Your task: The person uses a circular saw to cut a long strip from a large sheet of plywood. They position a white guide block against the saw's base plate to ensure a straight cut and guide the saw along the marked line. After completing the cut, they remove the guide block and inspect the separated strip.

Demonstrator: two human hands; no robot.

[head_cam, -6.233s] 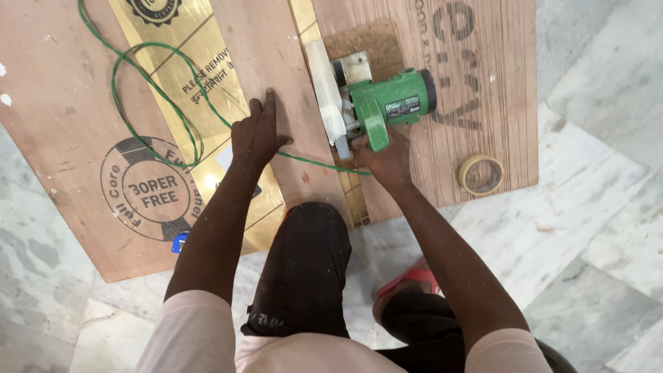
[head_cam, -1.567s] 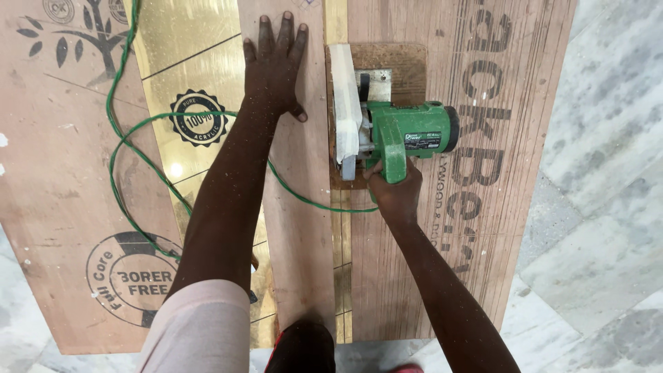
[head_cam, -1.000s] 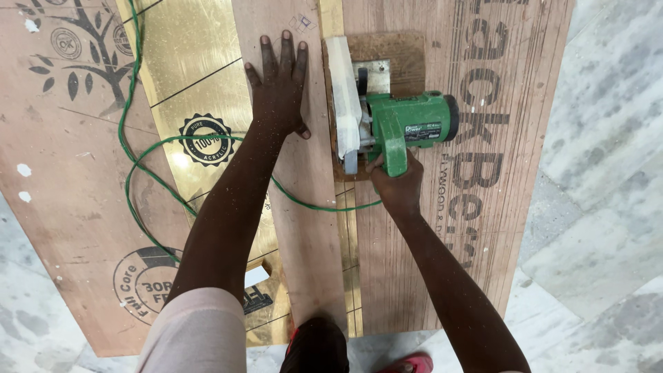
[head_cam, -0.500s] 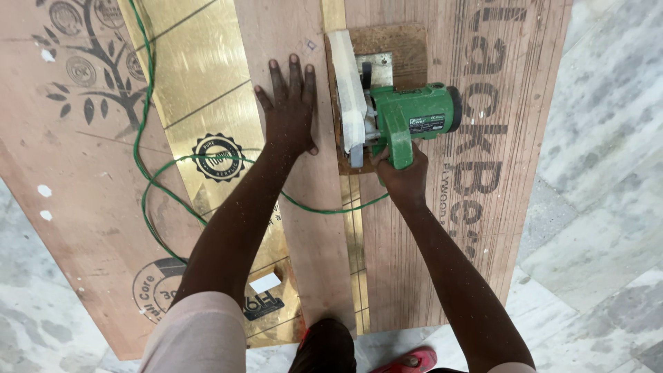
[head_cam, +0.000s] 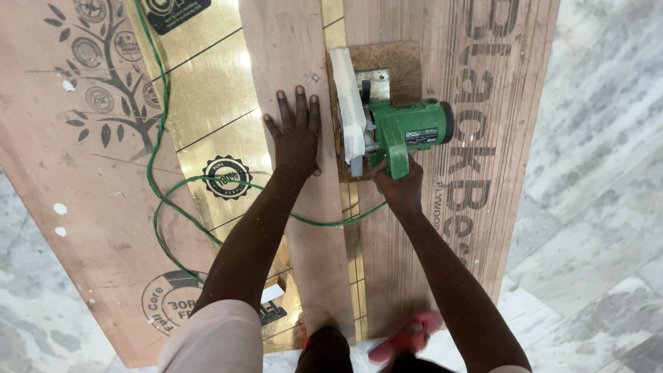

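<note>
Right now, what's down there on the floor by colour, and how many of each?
Green: 2, the circular saw and its cable
Brown: 2, the plywood sheet and the narrow strip
Gold: 1, the shiny sheet
Total: 5

A grey marble floor (head_cam: pixel 601 207) lies under the work, with a pink sandal (head_cam: pixel 407 335) at the near edge
</note>
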